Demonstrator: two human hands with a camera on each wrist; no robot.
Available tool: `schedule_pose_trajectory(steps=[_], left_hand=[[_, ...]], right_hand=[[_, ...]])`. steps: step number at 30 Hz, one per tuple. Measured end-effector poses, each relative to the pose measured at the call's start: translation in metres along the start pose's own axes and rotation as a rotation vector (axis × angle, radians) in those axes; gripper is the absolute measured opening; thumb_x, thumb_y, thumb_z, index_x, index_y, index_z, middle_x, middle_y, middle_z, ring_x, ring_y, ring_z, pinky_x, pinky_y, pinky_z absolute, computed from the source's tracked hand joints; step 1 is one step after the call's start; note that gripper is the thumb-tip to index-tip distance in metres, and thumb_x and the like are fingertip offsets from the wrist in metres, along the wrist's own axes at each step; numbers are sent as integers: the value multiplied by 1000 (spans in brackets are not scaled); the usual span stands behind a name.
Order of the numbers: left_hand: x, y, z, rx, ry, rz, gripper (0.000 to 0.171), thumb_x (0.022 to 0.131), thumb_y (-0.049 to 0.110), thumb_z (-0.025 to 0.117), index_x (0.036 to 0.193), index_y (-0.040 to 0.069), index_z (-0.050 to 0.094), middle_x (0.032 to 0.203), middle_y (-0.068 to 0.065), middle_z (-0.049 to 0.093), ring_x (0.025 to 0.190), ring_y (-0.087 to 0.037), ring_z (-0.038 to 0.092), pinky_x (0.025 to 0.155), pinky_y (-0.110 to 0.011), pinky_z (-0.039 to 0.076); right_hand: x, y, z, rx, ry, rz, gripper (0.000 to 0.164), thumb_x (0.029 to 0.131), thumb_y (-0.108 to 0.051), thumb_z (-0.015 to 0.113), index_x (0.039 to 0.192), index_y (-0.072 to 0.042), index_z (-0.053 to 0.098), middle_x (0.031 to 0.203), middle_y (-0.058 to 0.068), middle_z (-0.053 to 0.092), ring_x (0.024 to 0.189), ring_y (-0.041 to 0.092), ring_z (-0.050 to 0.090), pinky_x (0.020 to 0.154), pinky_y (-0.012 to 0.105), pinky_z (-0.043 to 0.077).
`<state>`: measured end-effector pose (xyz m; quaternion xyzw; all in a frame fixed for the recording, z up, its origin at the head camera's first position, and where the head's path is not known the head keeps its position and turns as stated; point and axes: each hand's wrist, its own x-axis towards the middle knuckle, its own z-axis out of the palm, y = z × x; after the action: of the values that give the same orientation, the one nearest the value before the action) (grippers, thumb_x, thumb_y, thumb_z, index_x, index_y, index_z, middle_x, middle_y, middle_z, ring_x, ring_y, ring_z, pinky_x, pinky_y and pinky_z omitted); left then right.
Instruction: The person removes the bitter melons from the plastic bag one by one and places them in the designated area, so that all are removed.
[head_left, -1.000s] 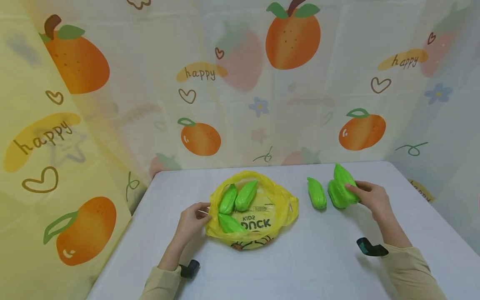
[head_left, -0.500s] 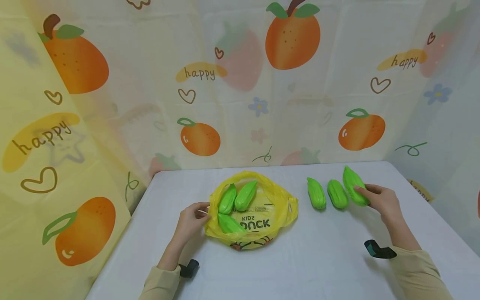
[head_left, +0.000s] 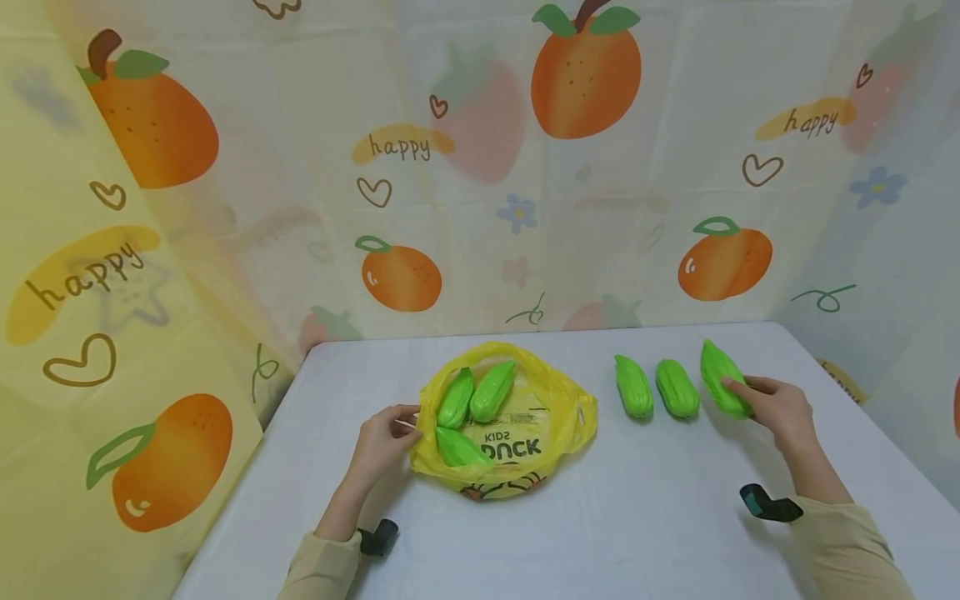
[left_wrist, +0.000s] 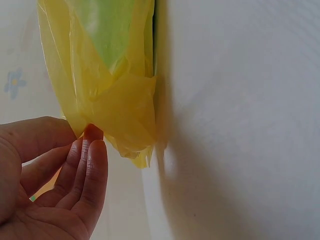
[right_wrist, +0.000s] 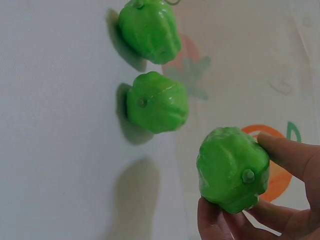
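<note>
My right hand holds a bright green, ribbed gourd with a pointed tip, thumb on one side and fingers on the other. In the right wrist view this gourd shows its stubby end, and its shadow falls apart from it on the table. Two similar gourds, one nearer and one farther left, lie side by side on the tabletop. A yellow plastic bag stands open with 3 green gourds inside. At its left rim, my left hand pinches the plastic between thumb and fingers.
A white-covered table bears everything. Behind it hangs a fruit-printed curtain, which continues along the left and right sides. A dark wrist camera sits by the left cuff, another by the right.
My right hand has moved right and slightly nearer with its gourd, away from the two lying gourds, which now show fully. My left hand and the bag stay put.
</note>
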<state>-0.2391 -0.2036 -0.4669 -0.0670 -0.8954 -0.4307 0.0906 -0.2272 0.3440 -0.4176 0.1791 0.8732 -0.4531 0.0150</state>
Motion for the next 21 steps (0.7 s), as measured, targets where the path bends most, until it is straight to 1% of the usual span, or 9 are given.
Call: schedule_pose_trajectory(steps=[4,7,9,11,13,15,16,21], left_hand=[[0,0,-1,2,-6,-6,37,78,1,72,114,4,67,93,-8,68,79,-19,66,75,-33,56],[1,1,-1,6,-16,-15,37,79,2,72,115,5,66,95,-8,68,81,-19,66,75,-33,56],[1,1,-2,11,-18,-13,37,79,2,72,115,4,66,96,-9,68,81,-20,66,75,-33,56],[1,2,-2,11,-19,-14,37,79,1,72,115,4,66,96,-9,68,81,-20,66,75,-34,56],[1,1,-2,13,-19,-14,37,79,1,72,115,4,66,96,-10,68,81,-20,66,75,-34,56],[1,0,-1,16,-19,-16,37,79,1,72,115,4,66,96,-10,68,81,-20,66,75,-33,56],[1,0,-1,14,-19,-23,36,79,2,72,115,5,66,96,-9,68,82,-20,66,76,-33,56],[1,1,-1,1,-16,-15,37,78,-1,72,114,4,67,96,-10,68,81,-20,67,75,-32,56]], right_hand=[[2,3,-1,-4,2,19,87,87,-58,52,141,8,34,142,35,33,69,-8,47,61,13,47],[5,6,-1,-9,6,30,88,87,-59,52,141,8,34,141,35,34,71,-5,50,60,13,46],[7,8,-1,-10,10,40,88,87,-58,52,141,9,34,140,35,34,76,3,55,60,13,46],[9,9,-1,-12,16,54,89,87,-59,52,141,9,34,140,35,35,85,13,58,60,14,45],[11,11,0,-16,22,70,88,87,-58,52,140,9,34,140,35,35,94,23,57,61,15,45],[13,12,1,-16,28,87,87,87,-58,52,140,9,35,140,35,35,100,29,55,61,17,46],[14,13,1,-16,31,95,87,87,-58,52,140,9,36,140,34,35,101,30,54,61,18,46],[18,15,3,-13,37,129,86,87,-58,52,140,8,36,140,34,34,102,30,52,63,20,46]])
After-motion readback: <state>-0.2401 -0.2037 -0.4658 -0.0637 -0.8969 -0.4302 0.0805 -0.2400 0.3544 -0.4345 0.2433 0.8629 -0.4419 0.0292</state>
